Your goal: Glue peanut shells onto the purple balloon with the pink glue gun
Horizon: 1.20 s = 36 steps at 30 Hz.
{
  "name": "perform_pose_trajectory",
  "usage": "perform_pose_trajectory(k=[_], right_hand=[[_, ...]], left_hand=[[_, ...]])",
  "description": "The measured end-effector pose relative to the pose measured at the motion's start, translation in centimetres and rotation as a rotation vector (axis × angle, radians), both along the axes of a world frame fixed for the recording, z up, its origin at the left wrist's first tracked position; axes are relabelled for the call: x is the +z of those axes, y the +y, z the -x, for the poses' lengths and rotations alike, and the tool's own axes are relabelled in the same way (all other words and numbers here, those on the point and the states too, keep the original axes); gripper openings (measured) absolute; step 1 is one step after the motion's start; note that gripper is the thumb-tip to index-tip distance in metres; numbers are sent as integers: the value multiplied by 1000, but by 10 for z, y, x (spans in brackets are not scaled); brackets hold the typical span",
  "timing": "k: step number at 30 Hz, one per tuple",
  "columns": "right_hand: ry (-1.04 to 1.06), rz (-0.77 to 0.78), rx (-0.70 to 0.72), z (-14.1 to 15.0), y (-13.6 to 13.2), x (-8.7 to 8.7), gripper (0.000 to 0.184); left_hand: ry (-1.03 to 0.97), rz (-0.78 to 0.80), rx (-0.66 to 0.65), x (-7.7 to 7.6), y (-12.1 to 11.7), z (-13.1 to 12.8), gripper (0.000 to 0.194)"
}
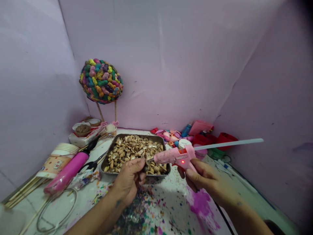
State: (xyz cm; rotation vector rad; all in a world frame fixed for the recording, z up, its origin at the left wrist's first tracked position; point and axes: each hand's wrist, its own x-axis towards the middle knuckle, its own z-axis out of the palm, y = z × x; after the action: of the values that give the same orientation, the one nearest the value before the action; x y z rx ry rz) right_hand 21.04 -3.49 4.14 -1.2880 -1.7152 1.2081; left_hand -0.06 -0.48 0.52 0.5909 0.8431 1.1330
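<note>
My right hand [201, 176] is closed around the handle of a pink glue gun [174, 156]. A red light glows on the gun's side, and a long translucent glue stick [230, 143] sticks out of its back. The gun's metal nozzle points left, right by the fingertips of my left hand [130, 176]. Those fingers are pinched on something small, which looks like a nut shell and is mostly hidden. Just behind both hands stands a metal tray [104, 170] heaped with brown nut shells [132, 148].
A colourful ball [101, 81] stands on sticks at the back left. Paper cups [55, 160], a pink bottle [67, 174] and black-handled scissors [90, 165] lie left. Balloons [168, 134] and red bowls [226, 138] are back right. The paint-spotted table [168, 199] meets walls behind and beside.
</note>
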Motion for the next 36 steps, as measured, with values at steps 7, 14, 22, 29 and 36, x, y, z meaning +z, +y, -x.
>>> perform_pose_trajectory(k=[7, 14, 22, 29, 36], right_hand=[[-11, 12, 2, 2, -1, 2, 34], [-6, 30, 3, 3, -4, 12, 29], [-63, -31, 11, 1, -3, 12, 33], [-34, -26, 40, 0, -3, 11, 34], [-51, -21, 12, 3, -4, 12, 35]], left_hand=[[-27, 38, 67, 6, -2, -1, 30], [-44, 11, 25, 3, -1, -1, 29], [-20, -35, -61, 5, 0, -1, 31], [-8, -33, -35, 2, -1, -1, 30], [35, -21, -23, 5, -1, -1, 34]])
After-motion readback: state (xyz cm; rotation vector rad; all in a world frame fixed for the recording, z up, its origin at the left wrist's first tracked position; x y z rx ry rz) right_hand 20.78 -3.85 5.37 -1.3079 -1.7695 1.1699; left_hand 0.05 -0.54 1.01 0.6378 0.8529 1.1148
